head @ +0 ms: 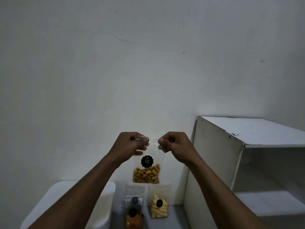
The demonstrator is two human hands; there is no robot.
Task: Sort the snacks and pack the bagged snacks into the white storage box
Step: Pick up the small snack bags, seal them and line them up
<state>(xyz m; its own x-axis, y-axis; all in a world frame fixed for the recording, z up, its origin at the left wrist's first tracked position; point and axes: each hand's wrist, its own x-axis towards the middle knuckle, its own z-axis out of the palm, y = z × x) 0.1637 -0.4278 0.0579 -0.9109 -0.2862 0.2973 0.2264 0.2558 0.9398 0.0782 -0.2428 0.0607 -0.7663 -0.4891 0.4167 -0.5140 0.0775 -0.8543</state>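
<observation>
A clear bag of small golden-brown snacks (pixel 146 174) with a black round sticker hangs in the air in front of the wall. My left hand (pixel 132 143) pinches its top left corner and my right hand (pixel 173 142) pinches its top right corner. Below it, a bag of pale yellow sticks (pixel 159 205) leans upright against the wall. Beside that stand a bag of dark snacks (pixel 134 201) and, in front of it, a bag of orange snacks (pixel 134 219). The white storage box (pixel 107 192) sits at the lower left, partly hidden by my left forearm.
A white open shelf unit (pixel 219 156) stands at the right, its side panel close to the bags. A plain pale wall with a thin crack fills the background. The bags rest on a grey surface (pixel 175 217) between the box and the shelf.
</observation>
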